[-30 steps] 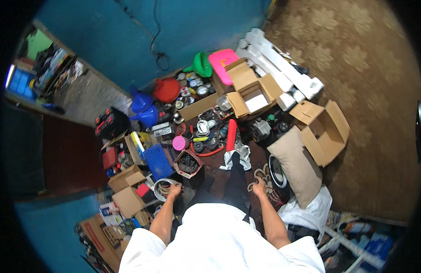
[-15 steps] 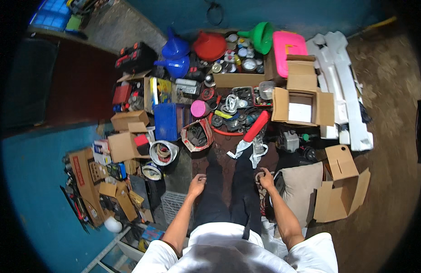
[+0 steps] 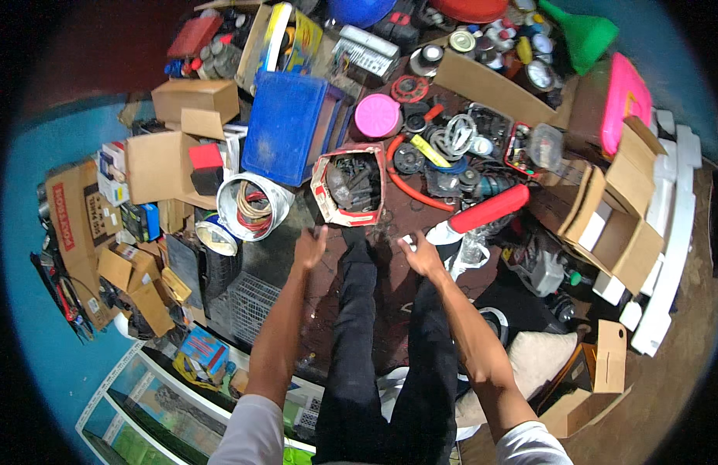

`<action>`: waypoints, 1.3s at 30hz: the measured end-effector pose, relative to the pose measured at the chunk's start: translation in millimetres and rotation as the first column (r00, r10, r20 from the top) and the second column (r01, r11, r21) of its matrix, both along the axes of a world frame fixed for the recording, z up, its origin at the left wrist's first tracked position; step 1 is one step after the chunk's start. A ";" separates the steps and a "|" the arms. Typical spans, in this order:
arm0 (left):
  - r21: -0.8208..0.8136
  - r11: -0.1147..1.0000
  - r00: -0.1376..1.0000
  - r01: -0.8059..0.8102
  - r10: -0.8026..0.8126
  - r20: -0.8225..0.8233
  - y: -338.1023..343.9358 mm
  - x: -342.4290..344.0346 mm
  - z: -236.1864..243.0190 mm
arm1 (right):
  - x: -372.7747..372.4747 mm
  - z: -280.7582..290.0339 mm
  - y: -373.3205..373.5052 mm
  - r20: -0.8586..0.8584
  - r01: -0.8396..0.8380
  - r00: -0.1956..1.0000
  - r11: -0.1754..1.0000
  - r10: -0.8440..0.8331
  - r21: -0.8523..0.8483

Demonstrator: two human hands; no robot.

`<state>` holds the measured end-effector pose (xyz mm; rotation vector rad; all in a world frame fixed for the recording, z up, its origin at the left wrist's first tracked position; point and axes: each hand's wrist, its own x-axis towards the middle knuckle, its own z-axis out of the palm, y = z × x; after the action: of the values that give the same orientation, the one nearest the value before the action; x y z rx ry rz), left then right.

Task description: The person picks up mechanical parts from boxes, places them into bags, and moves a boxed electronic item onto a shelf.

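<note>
An open red-and-white carton (image 3: 319,195) stands on the floor between and beyond my hands, with dark metal parts (image 3: 354,184) inside. My left hand (image 3: 310,248) is near its lower left edge, fingers loosely apart, holding nothing I can see. My right hand (image 3: 422,255) is at its lower right, thumb and fingers slightly bent and apart. A small pale spot shows at those fingertips, too small to make out. Neither hand touches the carton. Just beyond my right hand lies a long red-and-white object (image 3: 483,211) beside crumpled clear plastic (image 3: 471,256).
Left of the carton are a white bucket (image 3: 233,208) with coiled hose and a blue bin (image 3: 285,128). A pink round lid (image 3: 377,115), orange hose (image 3: 412,186) and tools crowd beyond it. Cardboard boxes (image 3: 619,225) stand right; a grey crate (image 3: 254,306) sits left of my legs.
My view has turned left and come closer to the carton. Both hands have moved forward toward it, the right one leaving the spot beside the cushion.
</note>
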<state>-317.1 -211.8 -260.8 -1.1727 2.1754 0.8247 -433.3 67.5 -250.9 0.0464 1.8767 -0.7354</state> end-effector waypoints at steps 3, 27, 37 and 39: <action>-0.005 0.999 0.998 -0.054 0.054 -0.039 -14.8 -33.0 -62.0 | -13.6 -50.2 -55.3 -0.202 -0.012 0.979 0.998 0.023 0.056; -0.340 0.729 0.645 0.595 -0.685 -0.340 -2.9 -53.3 -80.6 | -18.4 -145.1 -111.9 -0.376 0.073 0.926 0.993 -0.032 0.096; -0.194 0.126 0.140 0.973 -0.988 0.063 -14.3 -105.9 -97.3 | -22.1 -133.4 -104.7 -0.324 0.039 0.946 0.996 -0.012 0.075; -0.153 0.468 0.448 0.870 -0.882 -0.145 -8.9 -100.1 -85.0 | -22.1 -135.9 -102.1 -0.278 0.035 0.961 0.996 -0.009 0.087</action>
<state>-417.2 -220.8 -345.7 0.1852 2.5213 0.3872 -455.4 -34.7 -386.7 0.0229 2.1806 -0.6990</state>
